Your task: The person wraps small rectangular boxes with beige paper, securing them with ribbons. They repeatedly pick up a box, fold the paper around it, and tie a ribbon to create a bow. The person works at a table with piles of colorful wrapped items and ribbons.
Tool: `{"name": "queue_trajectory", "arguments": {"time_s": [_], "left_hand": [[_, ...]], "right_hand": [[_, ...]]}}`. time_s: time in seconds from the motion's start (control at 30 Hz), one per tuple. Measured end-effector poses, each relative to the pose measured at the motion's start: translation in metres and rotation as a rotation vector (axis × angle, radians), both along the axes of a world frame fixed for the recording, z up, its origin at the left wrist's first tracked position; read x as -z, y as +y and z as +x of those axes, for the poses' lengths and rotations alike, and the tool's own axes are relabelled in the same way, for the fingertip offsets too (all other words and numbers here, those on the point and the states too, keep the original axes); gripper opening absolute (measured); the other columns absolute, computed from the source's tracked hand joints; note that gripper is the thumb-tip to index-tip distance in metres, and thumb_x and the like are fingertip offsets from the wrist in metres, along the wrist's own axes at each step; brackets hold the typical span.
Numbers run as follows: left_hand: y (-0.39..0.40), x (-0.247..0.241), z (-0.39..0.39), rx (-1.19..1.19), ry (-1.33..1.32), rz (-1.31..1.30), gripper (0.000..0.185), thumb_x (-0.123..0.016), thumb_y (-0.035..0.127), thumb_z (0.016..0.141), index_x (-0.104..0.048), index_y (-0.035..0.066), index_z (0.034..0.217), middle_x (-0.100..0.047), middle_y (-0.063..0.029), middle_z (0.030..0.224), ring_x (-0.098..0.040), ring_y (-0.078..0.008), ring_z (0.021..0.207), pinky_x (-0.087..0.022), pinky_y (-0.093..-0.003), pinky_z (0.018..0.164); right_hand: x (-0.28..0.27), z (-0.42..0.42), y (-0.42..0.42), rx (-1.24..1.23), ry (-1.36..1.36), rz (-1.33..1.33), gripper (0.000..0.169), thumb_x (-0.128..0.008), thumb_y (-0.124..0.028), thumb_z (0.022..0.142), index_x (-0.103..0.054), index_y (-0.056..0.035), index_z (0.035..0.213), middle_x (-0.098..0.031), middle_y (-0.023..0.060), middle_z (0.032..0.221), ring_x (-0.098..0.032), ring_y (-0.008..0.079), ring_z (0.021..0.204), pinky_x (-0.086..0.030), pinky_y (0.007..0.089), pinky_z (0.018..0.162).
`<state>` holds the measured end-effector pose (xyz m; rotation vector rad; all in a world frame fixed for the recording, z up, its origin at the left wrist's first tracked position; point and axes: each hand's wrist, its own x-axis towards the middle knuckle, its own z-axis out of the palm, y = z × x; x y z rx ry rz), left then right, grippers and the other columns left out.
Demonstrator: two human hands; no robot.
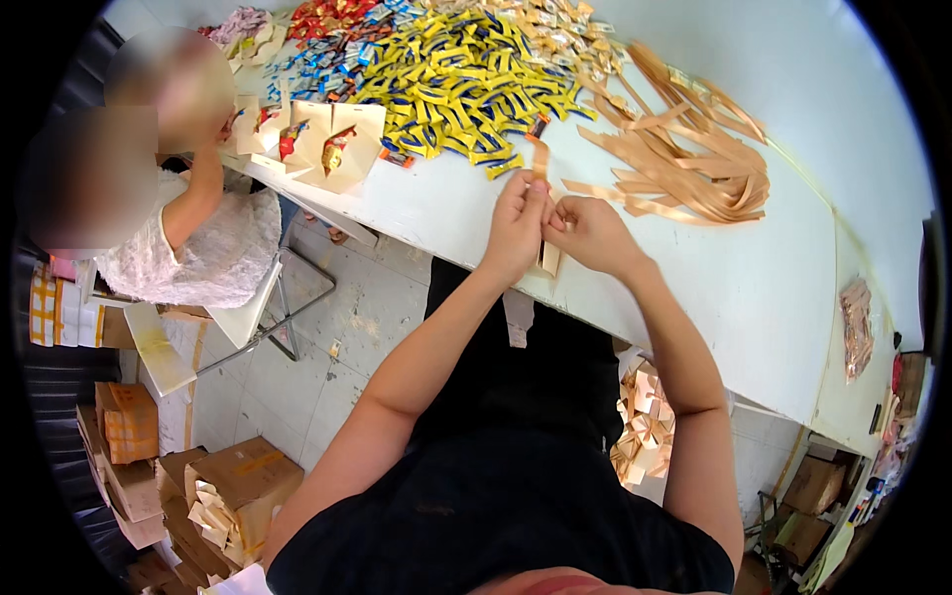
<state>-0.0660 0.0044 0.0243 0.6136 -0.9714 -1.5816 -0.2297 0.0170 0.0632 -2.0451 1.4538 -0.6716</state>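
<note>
My left hand [515, 227] pinches a peach satin ribbon [541, 158] between thumb and forefinger, its loose end standing up past the fingertips. Close against it, my right hand [595, 232] has its fingertips drawn together at the same ribbon, though the fingers hide the exact grip. Under both hands is a small cream paper box [550, 262], mostly covered, near the front edge of the white table [751, 297]. A loose heap of peach ribbons [699, 163] lies to the right of my hands. Beyond them spreads a large pile of yellow-and-blue wrapped sweets [454, 89].
Unfolded cream boxes [364, 126] holding red and gold sweets stand at left, beside a seated co-worker [201, 223]. Blue sweets [312, 71] and red sweets [327, 18] lie behind. Finished-looking boxes [643, 424] fill a container below the table. Cardboard cartons [253, 476] stand on the floor.
</note>
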Motion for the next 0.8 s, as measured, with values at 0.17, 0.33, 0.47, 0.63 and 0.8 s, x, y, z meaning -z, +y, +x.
{"name": "queue_trajectory", "arguments": {"time_s": [0.17,0.33,0.47,0.63,0.8], "left_hand": [[-0.008,0.008,0.005,0.04,-0.259,-0.109,0.02,-0.048,0.024,0.119,-0.056,0.005,0.12,-0.046,0.0042,0.075,-0.043,-0.0051,0.067,-0.041,-0.0231,0.065],[0.007,-0.003,0.011,-0.01,-0.583,-0.478,0.029,-0.057,0.026,0.114,-0.059,0.0,0.127,-0.052,0.0032,0.083,-0.045,-0.0074,0.072,-0.04,-0.0244,0.068],[0.003,0.005,0.012,-0.019,-0.533,-0.307,0.019,-0.059,0.018,0.113,-0.064,0.0,0.117,-0.062,0.0008,0.089,-0.055,-0.0068,0.079,-0.047,-0.0262,0.072],[0.005,0.009,0.01,-0.016,-0.326,-0.227,0.021,-0.058,0.019,0.114,-0.066,0.0,0.117,-0.063,0.0007,0.088,-0.055,-0.0066,0.079,-0.046,-0.0263,0.07],[0.005,0.0,0.008,0.027,-0.358,-0.275,0.025,-0.058,0.022,0.115,-0.066,-0.001,0.115,-0.063,0.0006,0.086,-0.054,-0.0061,0.077,-0.045,-0.0261,0.068]], "right_hand": [[-0.076,-0.051,-0.013,-0.375,0.191,0.429,0.052,-0.081,-0.043,0.098,-0.058,-0.0044,0.073,-0.039,-0.0044,0.068,-0.038,0.0098,0.063,-0.031,0.0349,0.055],[-0.1,-0.051,-0.024,-0.109,-0.35,0.313,0.044,-0.067,-0.04,0.11,-0.063,-0.0072,0.081,-0.046,-0.0081,0.068,-0.04,0.0069,0.061,-0.032,0.0288,0.055],[-0.096,0.009,-0.011,0.002,-0.866,0.075,0.042,-0.057,-0.044,0.115,-0.071,-0.0052,0.104,-0.057,-0.0057,0.076,-0.048,0.0061,0.069,-0.039,0.0241,0.062],[-0.046,-0.018,-0.013,0.407,-0.471,0.149,0.044,-0.062,-0.045,0.113,-0.076,-0.0042,0.107,-0.063,-0.0054,0.079,-0.048,0.0055,0.068,-0.037,0.0248,0.062],[-0.006,0.01,0.006,0.312,-0.951,0.345,0.02,-0.077,-0.022,0.103,-0.082,-0.0026,0.105,-0.064,-0.0065,0.08,-0.046,0.0051,0.068,-0.036,0.0233,0.062]]}}
